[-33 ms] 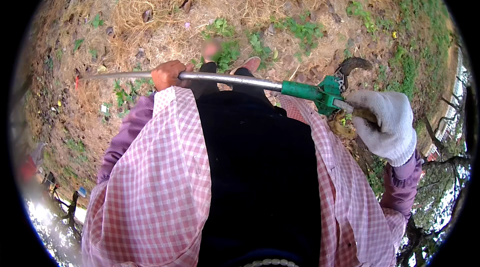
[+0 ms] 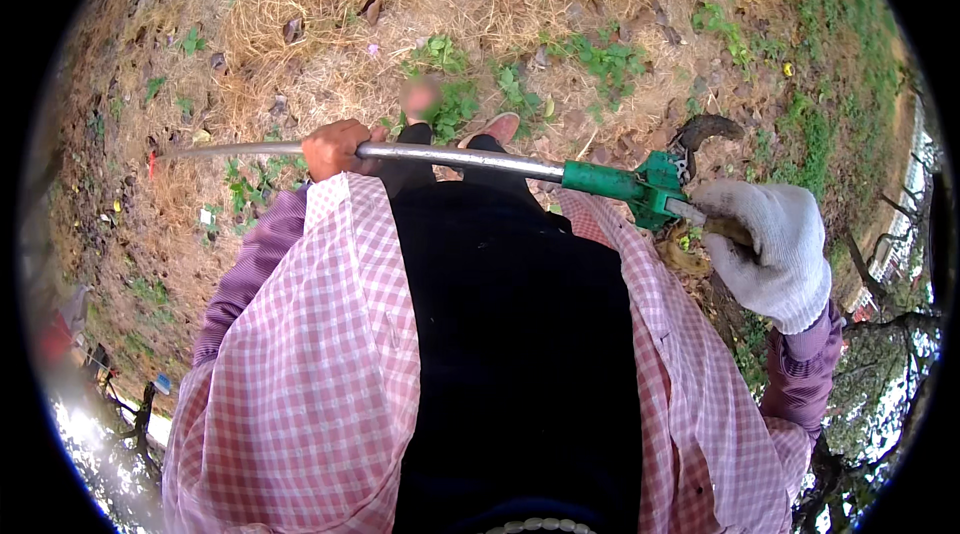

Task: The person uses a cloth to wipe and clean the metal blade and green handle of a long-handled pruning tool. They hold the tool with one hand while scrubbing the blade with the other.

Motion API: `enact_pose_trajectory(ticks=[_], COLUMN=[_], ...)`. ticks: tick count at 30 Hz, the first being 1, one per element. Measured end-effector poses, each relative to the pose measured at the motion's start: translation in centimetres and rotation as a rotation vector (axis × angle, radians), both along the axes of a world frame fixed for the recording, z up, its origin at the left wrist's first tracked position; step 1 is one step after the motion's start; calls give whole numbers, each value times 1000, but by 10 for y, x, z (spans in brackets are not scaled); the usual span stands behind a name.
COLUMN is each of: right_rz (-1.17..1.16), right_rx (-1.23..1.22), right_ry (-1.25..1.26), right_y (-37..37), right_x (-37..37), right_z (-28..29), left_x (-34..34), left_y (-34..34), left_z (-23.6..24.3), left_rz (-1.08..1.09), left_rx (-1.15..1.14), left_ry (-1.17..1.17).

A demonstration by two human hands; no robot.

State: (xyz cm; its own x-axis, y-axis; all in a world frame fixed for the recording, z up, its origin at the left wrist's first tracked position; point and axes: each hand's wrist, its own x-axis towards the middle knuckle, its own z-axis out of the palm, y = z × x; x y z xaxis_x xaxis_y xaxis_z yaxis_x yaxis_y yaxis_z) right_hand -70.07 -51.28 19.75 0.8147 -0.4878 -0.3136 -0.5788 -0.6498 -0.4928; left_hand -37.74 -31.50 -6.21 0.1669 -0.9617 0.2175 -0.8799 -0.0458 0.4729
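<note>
A long silvery metal pole (image 2: 460, 156) lies crosswise in front of my body, its thin far end reaching out to the left. My bare left hand (image 2: 338, 150) is wrapped round it left of the middle. On the pole's right end sits a green fitting (image 2: 612, 182) with a blocky head, from which a short grey metal piece (image 2: 686, 209) sticks out. My right hand (image 2: 768, 246), in a white knitted glove with dark stains, is closed at that piece; the fingertips are partly hidden. A dark curved piece (image 2: 712, 128) shows just beyond the green head; whether it is attached, I cannot tell.
Dry straw-like grass (image 2: 330, 4), brown leaves and low green weeds (image 2: 605, 59) cover the ground. My shoe (image 2: 503, 127) shows beyond the pole. A small red thing (image 2: 152, 165) is near the pole's left end. Tree branches (image 2: 905, 322) show at the right rim.
</note>
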Motion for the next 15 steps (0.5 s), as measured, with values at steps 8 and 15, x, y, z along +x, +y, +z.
enact_pose_trajectory(ticks=[8,15], right_rz=[-29,3], right_rx=[-151,-253], right_ry=[184,428], right_y=[5,7], right_x=[10,17], right_z=[-5,-15], left_x=[-8,-20], left_y=[-2,-14], left_z=[-5,-17], left_rz=[3,-31], left_rx=[70,106], left_ry=[48,95])
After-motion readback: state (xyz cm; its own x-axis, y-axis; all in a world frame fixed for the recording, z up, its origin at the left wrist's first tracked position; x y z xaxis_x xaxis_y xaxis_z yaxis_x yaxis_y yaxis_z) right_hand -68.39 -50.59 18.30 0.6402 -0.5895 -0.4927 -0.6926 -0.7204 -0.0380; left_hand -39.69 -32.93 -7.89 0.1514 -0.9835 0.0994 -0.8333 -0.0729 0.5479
